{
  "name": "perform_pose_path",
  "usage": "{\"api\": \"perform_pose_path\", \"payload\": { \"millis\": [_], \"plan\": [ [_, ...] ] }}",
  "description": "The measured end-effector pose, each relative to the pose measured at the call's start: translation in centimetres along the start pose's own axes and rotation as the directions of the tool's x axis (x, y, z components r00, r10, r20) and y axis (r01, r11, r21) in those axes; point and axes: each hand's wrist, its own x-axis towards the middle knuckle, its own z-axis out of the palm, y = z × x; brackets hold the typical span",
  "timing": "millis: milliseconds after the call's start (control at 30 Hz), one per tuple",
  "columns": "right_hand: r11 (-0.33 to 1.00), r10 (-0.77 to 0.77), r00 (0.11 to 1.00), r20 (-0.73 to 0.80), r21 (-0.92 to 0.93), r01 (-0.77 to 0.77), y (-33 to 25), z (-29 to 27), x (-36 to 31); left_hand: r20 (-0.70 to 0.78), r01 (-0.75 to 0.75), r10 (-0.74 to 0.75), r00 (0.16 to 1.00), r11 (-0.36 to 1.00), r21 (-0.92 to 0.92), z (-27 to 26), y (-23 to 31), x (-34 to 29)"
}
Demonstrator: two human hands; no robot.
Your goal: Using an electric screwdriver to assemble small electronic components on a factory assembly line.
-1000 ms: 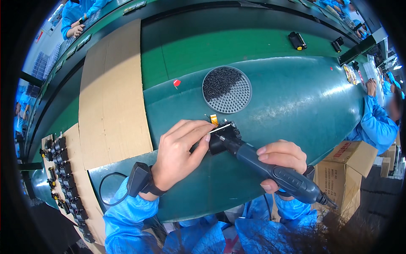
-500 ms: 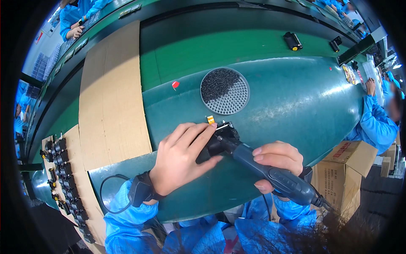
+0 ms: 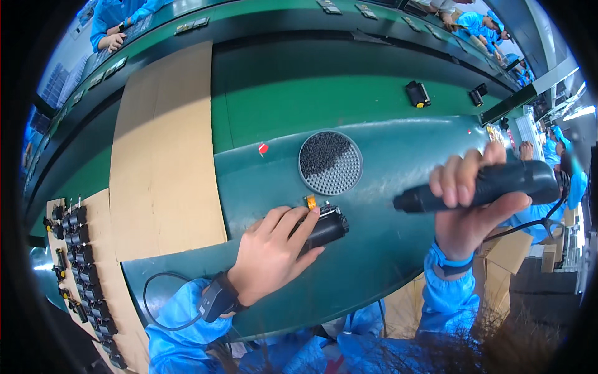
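Observation:
My left hand (image 3: 271, 252) is curled over the left part of a small black module (image 3: 328, 229), steadying it on the green work mat (image 3: 280, 318). An orange flex cable (image 3: 311, 202) sticks up at its far edge, by my fingertips. Off to the right, my right hand (image 3: 476, 199) is wrapped around a dark electric screwdriver (image 3: 517, 184), held up above the mat with its tip pointing left. Beyond the module lies a round grey dish (image 3: 346, 174), its dimpled surface partly covered by tiny black screws.
Cardboard sheets (image 3: 165, 156) lie to the left, with rows of black modules (image 3: 87, 268) at far left. A red tag (image 3: 263, 148) is beside the dish. Two black parts (image 3: 417, 95) sit at the far right. Cardboard boxes (image 3: 498, 262) stand below right, and co-workers (image 3: 128, 19) sit around.
My right hand has lifted the screwdriver off the module and swung it up to the right, turning it nearly level. My left hand stays on the module. The view has shifted slightly.

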Motion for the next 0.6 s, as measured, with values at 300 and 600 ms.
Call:
{"api": "perform_pose_path", "payload": {
  "millis": [300, 600],
  "plan": [
    [0.99, -0.083, 0.996, 0.032, -0.114, 0.086, 7.3, 0.2, 2.0, -0.01, -0.024, 0.024, 1.0, 0.999, -0.03, -0.1, -0.5, 0.1],
    [0.991, 0.053, 0.998, -0.019, 0.126, -0.05, 9.5, -0.2, 2.8, -0.033, -0.027, 0.025, 0.999, 0.997, -0.073, -0.1, -0.8, 0.1]
  ]
}}
